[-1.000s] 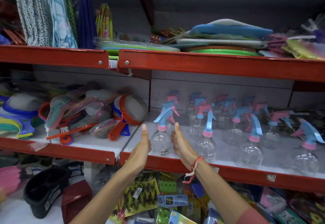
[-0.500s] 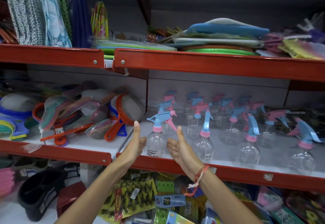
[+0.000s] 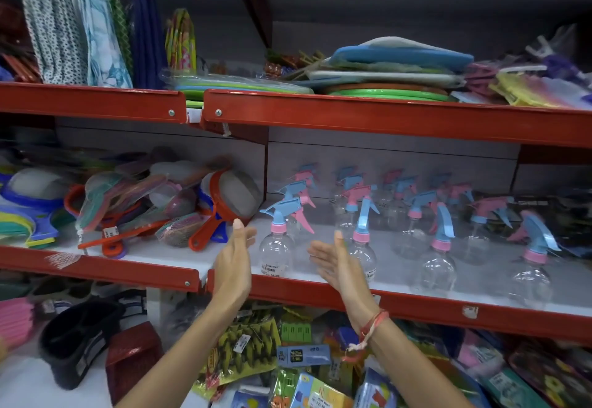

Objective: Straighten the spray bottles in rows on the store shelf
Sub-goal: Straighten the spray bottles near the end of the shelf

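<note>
Head view: front-left spray bottle [image 3: 276,249] stands near red shelf edge [image 3: 416,306], bare shelf around. Left hand [image 3: 233,258] and right hand [image 3: 336,263] flank it, palms spread, holding nothing.

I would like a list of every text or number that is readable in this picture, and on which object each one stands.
"10 Pcs": blue packet on the lower shelf; the print below it is too small to read.
White label on the front-left spray bottle: a barcode and perhaps a price, too blurred to read.
Label on the next spray bottle: unreadable.
White tag on the yellow-green packet: unreadable.
</note>
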Action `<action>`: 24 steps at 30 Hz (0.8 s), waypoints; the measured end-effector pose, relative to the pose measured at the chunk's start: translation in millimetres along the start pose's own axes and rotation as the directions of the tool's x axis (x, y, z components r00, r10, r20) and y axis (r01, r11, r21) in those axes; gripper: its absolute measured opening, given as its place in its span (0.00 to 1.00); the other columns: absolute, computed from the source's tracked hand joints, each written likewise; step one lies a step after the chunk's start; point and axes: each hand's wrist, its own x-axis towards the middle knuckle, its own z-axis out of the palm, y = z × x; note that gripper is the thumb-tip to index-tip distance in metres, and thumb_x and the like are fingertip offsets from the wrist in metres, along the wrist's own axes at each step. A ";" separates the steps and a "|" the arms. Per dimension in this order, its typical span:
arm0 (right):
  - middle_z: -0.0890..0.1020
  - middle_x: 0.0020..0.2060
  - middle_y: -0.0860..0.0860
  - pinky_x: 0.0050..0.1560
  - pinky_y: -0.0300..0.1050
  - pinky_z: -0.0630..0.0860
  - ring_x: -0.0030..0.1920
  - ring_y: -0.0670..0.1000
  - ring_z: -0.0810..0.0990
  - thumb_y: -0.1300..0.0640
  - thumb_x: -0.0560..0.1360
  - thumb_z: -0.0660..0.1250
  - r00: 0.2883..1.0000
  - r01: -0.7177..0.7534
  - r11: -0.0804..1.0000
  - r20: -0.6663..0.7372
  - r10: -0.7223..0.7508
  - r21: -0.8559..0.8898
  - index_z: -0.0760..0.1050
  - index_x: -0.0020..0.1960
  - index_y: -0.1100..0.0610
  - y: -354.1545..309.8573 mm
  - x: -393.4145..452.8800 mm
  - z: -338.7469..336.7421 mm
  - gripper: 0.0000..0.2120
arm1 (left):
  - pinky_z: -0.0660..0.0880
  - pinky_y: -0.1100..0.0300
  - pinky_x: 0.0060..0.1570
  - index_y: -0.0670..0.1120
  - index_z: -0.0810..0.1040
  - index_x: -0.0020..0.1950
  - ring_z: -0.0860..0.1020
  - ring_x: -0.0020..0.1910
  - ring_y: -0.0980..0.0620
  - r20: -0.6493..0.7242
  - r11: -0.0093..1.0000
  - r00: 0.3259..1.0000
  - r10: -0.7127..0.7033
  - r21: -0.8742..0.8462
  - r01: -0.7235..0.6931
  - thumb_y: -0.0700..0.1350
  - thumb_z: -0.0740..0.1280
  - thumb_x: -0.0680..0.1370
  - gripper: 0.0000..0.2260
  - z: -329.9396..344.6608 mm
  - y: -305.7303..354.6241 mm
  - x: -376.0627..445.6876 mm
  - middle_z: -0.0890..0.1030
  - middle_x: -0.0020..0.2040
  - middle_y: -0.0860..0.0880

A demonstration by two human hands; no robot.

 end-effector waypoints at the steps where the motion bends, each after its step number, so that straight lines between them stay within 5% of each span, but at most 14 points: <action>1: 0.85 0.53 0.55 0.54 0.42 0.77 0.52 0.50 0.83 0.40 0.78 0.50 0.997 0.041 0.998 -0.062 -0.039 0.037 0.81 0.52 0.56 -2.0 -3.0 -8.1 0.27 | 0.71 0.49 0.64 0.48 0.80 0.54 0.79 0.57 0.52 -0.022 0.999 0.999 0.028 -0.030 -0.029 0.66 0.47 0.77 0.29 3.4 2.1 -4.6 0.83 0.56 0.48; 5: 0.87 0.36 0.54 0.42 0.41 0.81 0.40 0.52 0.85 0.45 0.80 0.53 0.911 0.252 0.961 -0.364 -0.194 0.117 0.82 0.41 0.59 -8.2 -9.8 -44.1 0.25 | 0.75 0.56 0.56 0.42 0.81 0.50 0.81 0.54 0.48 0.114 0.999 0.993 -0.011 -0.046 0.016 0.51 0.52 0.82 0.20 28.5 16.7 -22.6 0.84 0.50 0.46; 9: 0.84 0.38 0.54 0.51 0.50 0.77 0.48 0.59 0.81 0.46 0.80 0.53 0.830 0.275 0.950 -0.535 -0.157 0.147 0.79 0.41 0.57 -6.1 4.4 -79.3 0.22 | 0.72 0.54 0.61 0.40 0.76 0.60 0.79 0.58 0.46 0.399 0.976 0.890 -0.219 0.084 0.203 0.54 0.48 0.82 0.25 59.9 30.5 -39.4 0.80 0.59 0.43; 12: 0.80 0.58 0.58 0.65 0.52 0.69 0.64 0.58 0.75 0.40 0.79 0.49 0.955 0.042 0.991 -0.298 -0.002 0.127 0.75 0.60 0.60 0.1 22.8 -99.1 0.28 | 0.70 0.58 0.60 0.39 0.70 0.68 0.76 0.58 0.49 0.490 0.947 0.811 -0.320 0.151 0.283 0.61 0.44 0.80 0.32 78.7 36.5 -52.0 0.77 0.62 0.43; 15: 0.66 0.74 0.55 0.75 0.53 0.56 0.74 0.54 0.63 0.33 0.76 0.44 0.989 -0.130 0.990 -0.066 0.134 0.057 0.62 0.74 0.60 3.9 33.1 -108.0 0.38 | 0.67 0.55 0.68 0.37 0.64 0.72 0.73 0.66 0.46 0.520 0.919 0.762 -0.386 0.142 0.368 0.65 0.43 0.78 0.37 90.1 39.6 -57.2 0.72 0.70 0.39; 18: 0.59 0.77 0.54 0.77 0.53 0.50 0.77 0.52 0.57 0.29 0.72 0.41 0.978 -0.198 0.980 0.071 0.198 -0.020 0.57 0.76 0.59 3.4 35.7 -112.9 0.44 | 0.61 0.51 0.73 0.36 0.59 0.74 0.67 0.72 0.43 0.561 0.907 0.726 -0.398 0.122 0.404 0.67 0.41 0.76 0.40 98.9 43.1 -60.1 0.66 0.74 0.37; 21: 0.58 0.77 0.53 0.76 0.50 0.51 0.77 0.51 0.57 0.27 0.70 0.40 0.961 -0.225 0.973 0.151 0.231 -0.056 0.55 0.76 0.58 0.9 33.1 -114.3 0.46 | 0.69 0.59 0.65 0.36 0.57 0.74 0.74 0.62 0.49 0.566 0.918 0.730 -0.384 0.146 0.370 0.67 0.39 0.75 0.42 105.3 40.8 -57.9 0.74 0.65 0.41; 24: 0.59 0.77 0.53 0.76 0.48 0.53 0.76 0.51 0.60 0.25 0.67 0.42 0.962 -0.227 0.973 0.141 0.232 -0.051 0.56 0.76 0.58 -1.1 27.3 -115.9 0.49 | 0.65 0.57 0.68 0.36 0.57 0.74 0.72 0.67 0.48 0.556 0.918 0.736 -0.387 0.158 0.364 0.67 0.37 0.75 0.42 108.2 34.7 -50.4 0.66 0.74 0.38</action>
